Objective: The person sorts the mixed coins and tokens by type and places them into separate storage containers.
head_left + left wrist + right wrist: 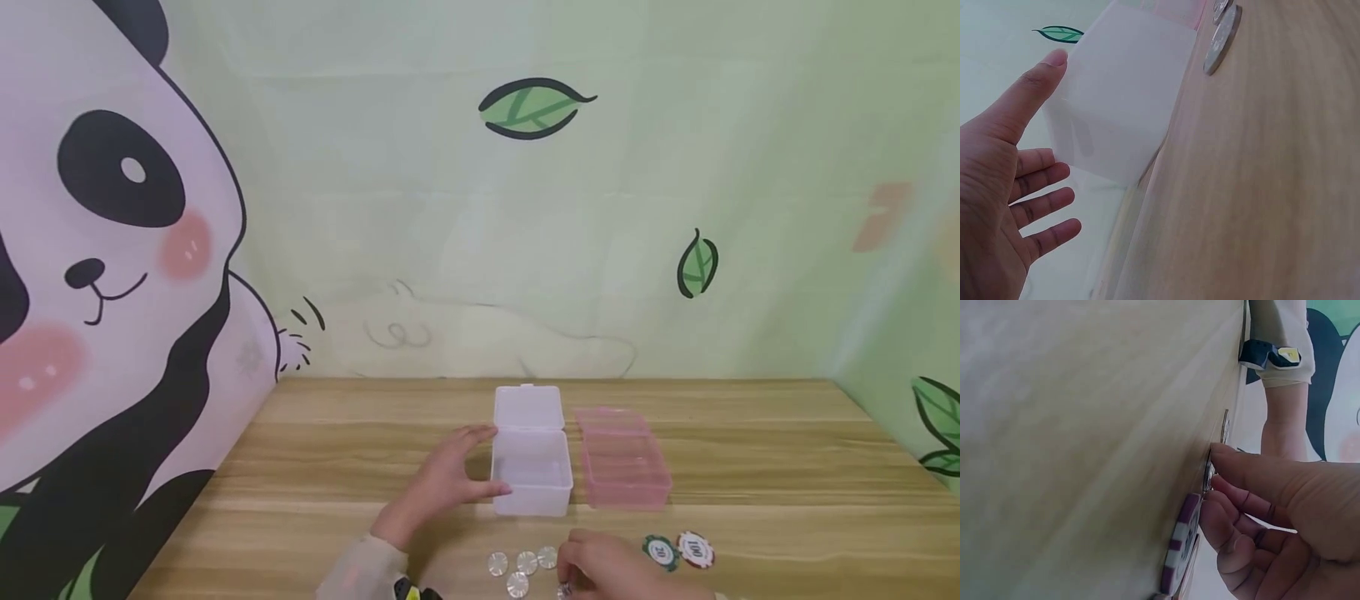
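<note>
An uncovered white plastic box (531, 500) stands on the table, its lid (528, 408) tipped back. My left hand (442, 475) is at the box's left side, thumb by the front corner and fingers farther back, all fairly straight. In the left wrist view the white box (1122, 81) is just beyond the thumb and fingertips. Near the front edge of view my right hand (611, 567) pinches a silver coin (564, 591) at the tabletop. The right wrist view shows thumb and fingers at this coin (1208, 475), partly hidden. Several silver coins (527, 562) lie to its left.
Beside the white box stands a translucent pink box (626, 496), its lid also back. A green poker chip (661, 552) marked 20 and a red-and-white chip (696, 550) marked 100 lie right of my right hand. A panda-printed cloth (420, 208) hangs behind the table.
</note>
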Motion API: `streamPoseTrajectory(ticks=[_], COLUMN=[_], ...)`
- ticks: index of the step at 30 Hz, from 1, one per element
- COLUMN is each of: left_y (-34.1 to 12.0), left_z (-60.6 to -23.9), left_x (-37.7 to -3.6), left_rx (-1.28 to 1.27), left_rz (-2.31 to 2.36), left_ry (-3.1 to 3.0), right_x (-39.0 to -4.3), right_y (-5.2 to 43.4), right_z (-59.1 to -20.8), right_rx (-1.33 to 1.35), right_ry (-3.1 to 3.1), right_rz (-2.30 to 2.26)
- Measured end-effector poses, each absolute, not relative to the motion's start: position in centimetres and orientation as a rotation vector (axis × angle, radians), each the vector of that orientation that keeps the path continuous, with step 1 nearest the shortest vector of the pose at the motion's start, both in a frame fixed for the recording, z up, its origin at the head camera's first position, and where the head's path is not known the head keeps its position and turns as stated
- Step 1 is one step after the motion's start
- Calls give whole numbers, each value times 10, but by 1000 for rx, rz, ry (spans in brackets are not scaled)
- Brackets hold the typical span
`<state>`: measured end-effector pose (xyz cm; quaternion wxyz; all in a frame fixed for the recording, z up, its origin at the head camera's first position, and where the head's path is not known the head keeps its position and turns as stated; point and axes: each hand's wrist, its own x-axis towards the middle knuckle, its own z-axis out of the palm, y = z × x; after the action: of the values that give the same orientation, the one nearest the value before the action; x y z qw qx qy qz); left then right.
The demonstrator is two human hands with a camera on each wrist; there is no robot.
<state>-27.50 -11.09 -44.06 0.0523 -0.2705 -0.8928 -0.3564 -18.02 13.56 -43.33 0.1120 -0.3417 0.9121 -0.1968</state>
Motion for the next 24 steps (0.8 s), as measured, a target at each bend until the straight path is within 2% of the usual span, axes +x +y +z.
streamPoseTrajectory(ticks=[14, 24], left_y=[-111, -111], left_z=[-439, -439], left_x=[-276, -275], left_rx=[-839, -846], left_rz=[-1071, -1059], left_ry=[-2722, -2727], right_x=[-179, -179], right_y=[129, 130], right_z=[-431, -428], right_rx=[-877, -867], right_ry=[2667, 2557], right_rz=[-578, -774])
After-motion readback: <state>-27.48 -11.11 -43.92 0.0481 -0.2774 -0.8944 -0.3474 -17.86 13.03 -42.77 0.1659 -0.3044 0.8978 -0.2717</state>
